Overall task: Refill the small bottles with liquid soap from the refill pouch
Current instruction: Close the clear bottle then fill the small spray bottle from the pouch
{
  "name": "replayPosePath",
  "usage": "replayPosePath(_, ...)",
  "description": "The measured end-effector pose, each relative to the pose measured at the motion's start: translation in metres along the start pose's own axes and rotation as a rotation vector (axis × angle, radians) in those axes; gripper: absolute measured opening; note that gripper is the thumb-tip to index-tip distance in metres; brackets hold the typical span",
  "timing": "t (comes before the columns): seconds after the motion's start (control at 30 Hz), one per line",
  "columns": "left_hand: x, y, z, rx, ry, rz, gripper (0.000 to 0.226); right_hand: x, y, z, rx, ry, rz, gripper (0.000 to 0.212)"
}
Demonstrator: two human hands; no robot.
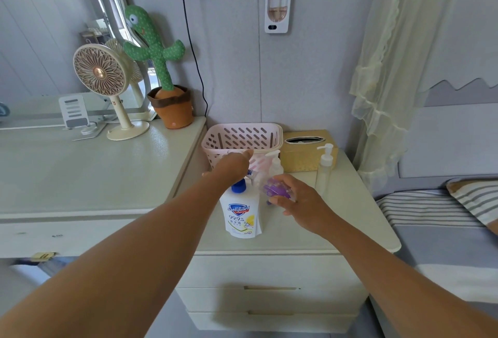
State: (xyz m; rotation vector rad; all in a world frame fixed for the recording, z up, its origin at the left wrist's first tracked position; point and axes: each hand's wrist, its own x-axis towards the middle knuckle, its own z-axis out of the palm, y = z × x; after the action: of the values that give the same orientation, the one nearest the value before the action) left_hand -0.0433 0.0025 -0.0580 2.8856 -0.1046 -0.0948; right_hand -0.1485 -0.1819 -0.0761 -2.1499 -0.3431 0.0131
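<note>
2 bare arms reach forward from the lower corners, both nearly straight. The left hand (234, 166) lies farther out, its back to the camera and 1 fingertip pointing up and away; its other fingers are hidden. The right hand (300, 204), nearer and lower, curls its fingers round a small purple bottle (275, 189).
</note>
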Motion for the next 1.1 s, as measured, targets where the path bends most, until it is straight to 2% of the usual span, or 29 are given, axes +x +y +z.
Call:
replayPosePath(0.13,-0.003,-0.002,0.008,0.018,-0.019,-0.019,0.056,0.001,0.003,0.002,-0.018,-0.002,0.011,0.043)
replayPosePath(0.23,-0.006,0.001,0.009,-0.002,-0.004,-0.045,0.055,-0.002,0.003,0.003,-0.028,-0.005,0.007,0.044)
replayPosePath(0.37,-0.008,0.005,0.003,0.051,0.018,0.015,0.055,-0.004,0.002,0.001,-0.01,-0.006,-0.005,0.043)
replayPosePath(0.53,-0.007,0.004,0.0,0.087,0.005,0.034,0.043,-0.004,0.001,-0.003,-0.005,-0.004,-0.014,0.041)
replayPosePath(0.67,-0.014,0.005,-0.001,0.029,-0.034,-0.007,0.062,-0.001,0.003,-0.001,-0.021,-0.006,-0.002,0.042)
replayPosePath(0.87,-0.017,0.011,0.0,0.076,-0.025,0.023,0.06,-0.006,0.005,-0.001,-0.003,-0.01,-0.004,0.044)
replayPosePath(1.0,-0.013,0.008,-0.007,0.082,-0.024,0.008,0.045,-0.005,0.001,-0.004,0.021,-0.005,-0.011,0.043)
replayPosePath(1.1,-0.018,0.01,-0.006,0.043,-0.013,-0.015,0.046,-0.005,0.002,-0.003,0.018,-0.002,-0.014,0.043)
